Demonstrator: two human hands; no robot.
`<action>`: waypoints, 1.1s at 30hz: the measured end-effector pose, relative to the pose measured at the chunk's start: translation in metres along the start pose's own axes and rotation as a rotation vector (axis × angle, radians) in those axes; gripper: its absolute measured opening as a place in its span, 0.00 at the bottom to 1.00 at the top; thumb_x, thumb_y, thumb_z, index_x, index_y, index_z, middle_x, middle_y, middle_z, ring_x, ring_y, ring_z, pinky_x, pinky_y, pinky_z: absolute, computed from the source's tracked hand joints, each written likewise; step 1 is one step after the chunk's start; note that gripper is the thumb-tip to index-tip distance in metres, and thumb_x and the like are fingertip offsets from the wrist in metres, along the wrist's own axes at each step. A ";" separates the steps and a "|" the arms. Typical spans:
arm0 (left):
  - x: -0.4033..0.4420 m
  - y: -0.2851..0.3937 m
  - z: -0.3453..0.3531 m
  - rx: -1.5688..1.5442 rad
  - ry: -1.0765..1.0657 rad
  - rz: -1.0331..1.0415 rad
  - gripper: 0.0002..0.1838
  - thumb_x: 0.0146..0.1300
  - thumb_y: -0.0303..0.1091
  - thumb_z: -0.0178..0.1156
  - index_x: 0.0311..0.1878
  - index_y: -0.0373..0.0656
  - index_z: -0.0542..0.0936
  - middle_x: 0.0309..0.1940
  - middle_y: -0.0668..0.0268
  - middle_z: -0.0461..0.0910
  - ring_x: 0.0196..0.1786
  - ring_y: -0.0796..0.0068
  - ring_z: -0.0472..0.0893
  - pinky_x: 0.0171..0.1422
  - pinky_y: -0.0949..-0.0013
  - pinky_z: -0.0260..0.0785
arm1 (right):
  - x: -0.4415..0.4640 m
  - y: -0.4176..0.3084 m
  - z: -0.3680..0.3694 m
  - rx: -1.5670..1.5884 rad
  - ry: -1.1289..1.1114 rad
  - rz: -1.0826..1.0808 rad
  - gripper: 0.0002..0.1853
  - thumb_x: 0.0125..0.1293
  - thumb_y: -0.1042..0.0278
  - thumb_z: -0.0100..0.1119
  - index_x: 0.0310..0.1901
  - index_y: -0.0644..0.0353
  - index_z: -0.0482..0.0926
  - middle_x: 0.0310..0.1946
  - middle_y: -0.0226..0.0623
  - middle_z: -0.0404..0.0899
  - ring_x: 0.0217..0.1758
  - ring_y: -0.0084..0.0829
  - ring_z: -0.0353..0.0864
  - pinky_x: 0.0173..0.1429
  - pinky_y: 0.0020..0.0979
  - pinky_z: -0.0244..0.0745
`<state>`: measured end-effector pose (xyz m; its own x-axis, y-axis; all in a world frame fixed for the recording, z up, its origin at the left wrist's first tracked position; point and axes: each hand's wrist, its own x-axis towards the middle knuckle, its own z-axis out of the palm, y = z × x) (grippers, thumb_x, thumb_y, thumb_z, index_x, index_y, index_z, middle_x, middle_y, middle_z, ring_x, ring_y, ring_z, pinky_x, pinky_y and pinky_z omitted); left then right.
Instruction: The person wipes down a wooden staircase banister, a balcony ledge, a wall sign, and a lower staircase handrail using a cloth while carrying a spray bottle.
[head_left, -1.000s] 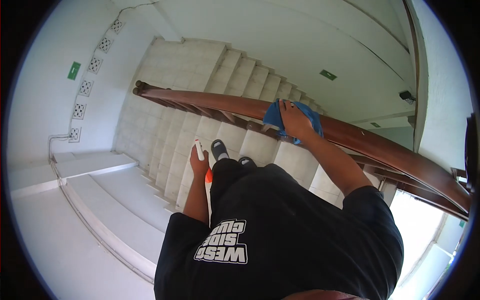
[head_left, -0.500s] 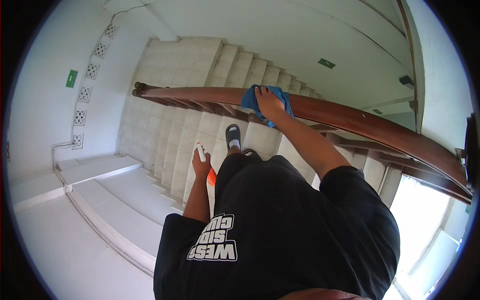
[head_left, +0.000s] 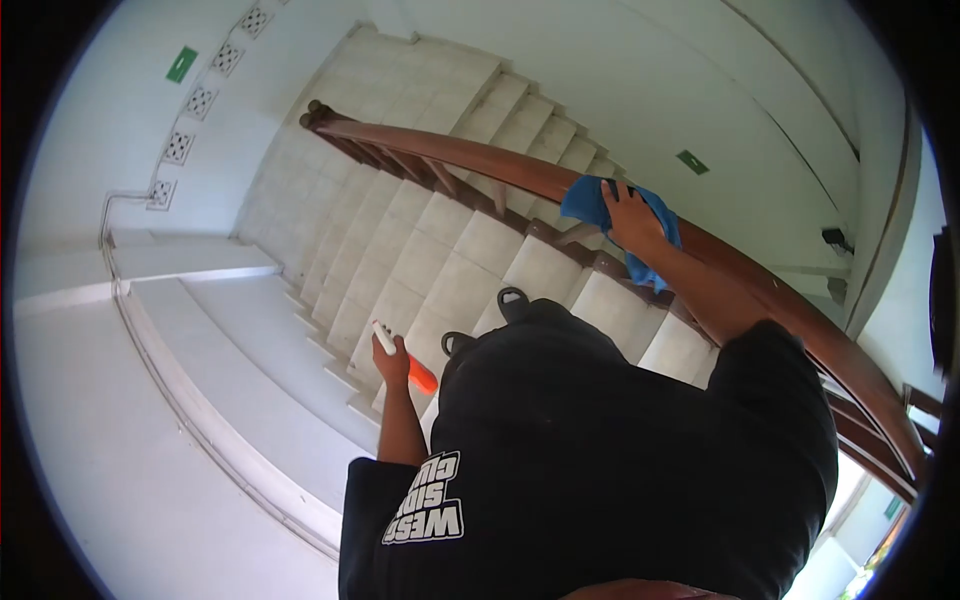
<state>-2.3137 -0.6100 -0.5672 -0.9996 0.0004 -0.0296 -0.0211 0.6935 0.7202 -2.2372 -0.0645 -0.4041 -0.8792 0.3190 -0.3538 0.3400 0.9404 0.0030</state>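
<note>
My right hand point(head_left: 636, 225) presses a blue cloth point(head_left: 586, 200) onto the top of a brown handrail point(head_left: 430, 148), its fingers spread over the fabric. Part of the cloth hangs down over the near side of the rail. Low on the left, my left hand point(head_left: 391, 360) is wrapped round the neck of a spray bottle point(head_left: 423, 378) with a white head and an orange body. The bottle is held beside my leg, away from the rail.
Tiled stairs point(head_left: 425, 255) lead down beneath my feet, with another flight point(head_left: 520, 115) beyond the railing. A white stepped wall ledge point(head_left: 230, 350) runs along the left. Brown balusters point(head_left: 440, 178) stand under the handrail. Vent blocks point(head_left: 200, 103) line the far wall.
The view has tilted, and the rail now slopes more steeply. My feet have shifted, the right one now being in front. Both hands keep hold of the cloth and the bottle.
</note>
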 end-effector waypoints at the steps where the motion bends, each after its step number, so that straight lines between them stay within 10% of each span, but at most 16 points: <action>1: -0.014 -0.010 -0.013 0.003 0.007 -0.011 0.22 0.57 0.31 0.60 0.56 0.37 0.75 0.49 0.51 0.82 0.53 0.50 0.82 0.58 0.55 0.73 | 0.016 -0.007 0.010 -0.017 0.021 -0.040 0.49 0.52 0.66 0.71 0.74 0.62 0.53 0.62 0.53 0.63 0.59 0.53 0.73 0.60 0.42 0.77; 13: -0.149 -0.164 -0.096 0.080 -0.060 -0.577 0.23 0.57 0.38 0.61 0.55 0.37 0.75 0.44 0.53 0.83 0.49 0.53 0.83 0.55 0.55 0.74 | 0.082 -0.059 0.038 0.105 0.074 0.076 0.51 0.50 0.68 0.72 0.75 0.50 0.54 0.68 0.48 0.62 0.69 0.51 0.67 0.70 0.44 0.68; 19: -0.124 -0.206 -0.118 -0.076 0.013 -0.613 0.22 0.58 0.38 0.61 0.54 0.37 0.76 0.45 0.55 0.82 0.49 0.57 0.83 0.55 0.57 0.73 | -0.057 0.009 0.004 0.022 0.191 0.440 0.50 0.49 0.69 0.73 0.74 0.46 0.57 0.70 0.46 0.60 0.73 0.50 0.61 0.72 0.45 0.66; 33: -0.104 -0.211 -0.169 -0.246 0.070 -0.660 0.19 0.60 0.32 0.60 0.55 0.38 0.74 0.41 0.59 0.82 0.44 0.63 0.82 0.51 0.61 0.74 | -0.089 0.046 -0.001 -0.147 0.166 0.385 0.47 0.49 0.66 0.69 0.73 0.53 0.57 0.63 0.45 0.64 0.66 0.51 0.67 0.70 0.44 0.69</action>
<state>-2.2085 -0.8781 -0.5989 -0.7754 -0.4160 -0.4750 -0.6187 0.3501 0.7033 -2.1435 -0.0492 -0.3710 -0.7436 0.6526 -0.1455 0.6129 0.7522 0.2419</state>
